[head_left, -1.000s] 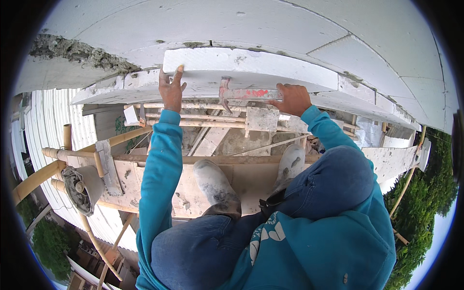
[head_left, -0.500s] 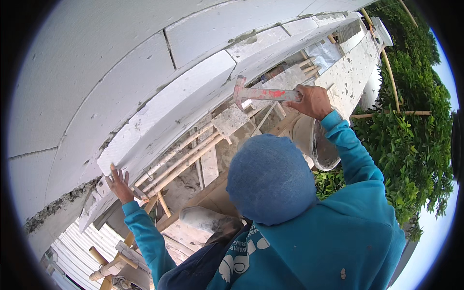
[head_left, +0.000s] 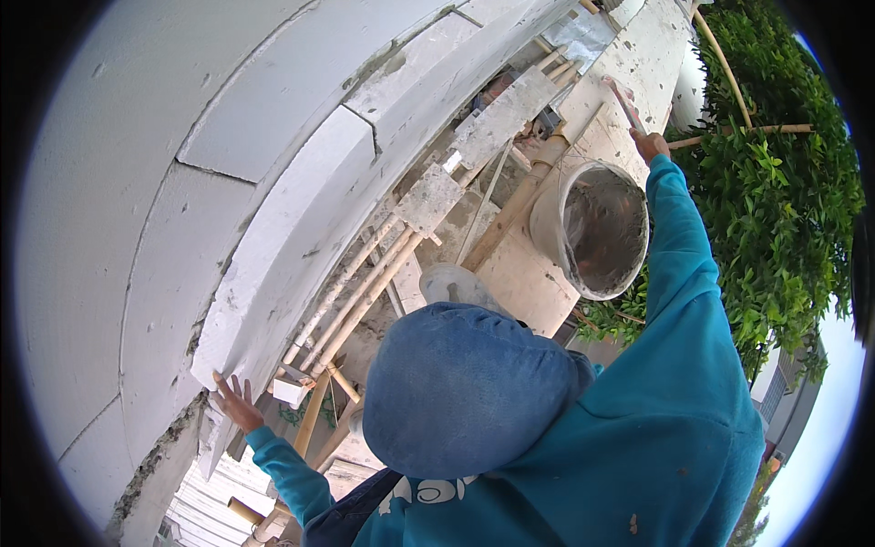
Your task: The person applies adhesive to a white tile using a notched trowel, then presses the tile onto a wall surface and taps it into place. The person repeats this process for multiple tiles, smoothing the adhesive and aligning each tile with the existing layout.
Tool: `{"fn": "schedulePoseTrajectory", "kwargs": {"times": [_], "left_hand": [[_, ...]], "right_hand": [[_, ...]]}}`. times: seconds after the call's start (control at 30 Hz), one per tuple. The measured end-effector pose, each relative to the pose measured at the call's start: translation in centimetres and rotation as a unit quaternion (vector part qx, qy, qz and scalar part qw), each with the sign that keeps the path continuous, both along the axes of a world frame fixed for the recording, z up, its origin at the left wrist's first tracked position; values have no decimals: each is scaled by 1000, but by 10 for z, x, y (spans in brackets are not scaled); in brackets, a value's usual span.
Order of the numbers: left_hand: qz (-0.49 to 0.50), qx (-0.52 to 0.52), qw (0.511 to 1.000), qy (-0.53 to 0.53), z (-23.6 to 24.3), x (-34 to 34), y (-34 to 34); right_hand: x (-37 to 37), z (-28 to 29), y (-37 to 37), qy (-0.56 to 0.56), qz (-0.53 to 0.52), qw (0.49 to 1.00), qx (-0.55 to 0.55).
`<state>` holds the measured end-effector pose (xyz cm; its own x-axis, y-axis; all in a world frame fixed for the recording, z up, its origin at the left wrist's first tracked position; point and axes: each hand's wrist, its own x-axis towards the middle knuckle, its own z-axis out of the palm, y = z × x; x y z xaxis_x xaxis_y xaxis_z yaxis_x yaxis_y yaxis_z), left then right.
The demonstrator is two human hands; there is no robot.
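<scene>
My left hand (head_left: 239, 403) rests with its fingers spread against the near end of a long white block (head_left: 283, 246) in the wall. My right arm stretches far out to the right. At its end my right hand (head_left: 649, 144) is closed around the handle of a hammer (head_left: 623, 102), whose head is over the pale plank walkway (head_left: 638, 55). In front of that arm is a round bucket (head_left: 545, 228), its inside coated with grey mortar.
White blockwork (head_left: 182, 219) rises along the left. Between wall and walkway run several bamboo poles (head_left: 365, 296) with gaps below, and a mortar-spotted board (head_left: 428, 196) lies across them. Leafy branches (head_left: 775, 237) and a bamboo rail (head_left: 740, 133) border the right side.
My right hand has carried the hammer away from the wall, out to the far right past the bucket. My left hand stays at the block's end. The view has shifted, revealing the bucket's inside.
</scene>
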<state>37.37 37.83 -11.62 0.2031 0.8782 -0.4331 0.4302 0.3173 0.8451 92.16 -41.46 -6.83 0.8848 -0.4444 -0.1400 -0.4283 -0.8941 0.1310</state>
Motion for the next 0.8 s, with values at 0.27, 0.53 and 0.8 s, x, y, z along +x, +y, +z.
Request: {"fn": "schedulePoseTrajectory", "kwargs": {"times": [0.27, 0.53, 0.8], "left_hand": [[-22, -34, 999, 29, 0, 9, -7], [-46, -69, 996, -24, -17, -7, 34], [332, 86, 934, -102, 6, -127, -19]], "right_hand": [[5, -43, -40, 278, 239, 928, 60], [43, -1, -39, -135, 251, 928, 239], [-59, 72, 290, -318, 476, 768, 287]]}}
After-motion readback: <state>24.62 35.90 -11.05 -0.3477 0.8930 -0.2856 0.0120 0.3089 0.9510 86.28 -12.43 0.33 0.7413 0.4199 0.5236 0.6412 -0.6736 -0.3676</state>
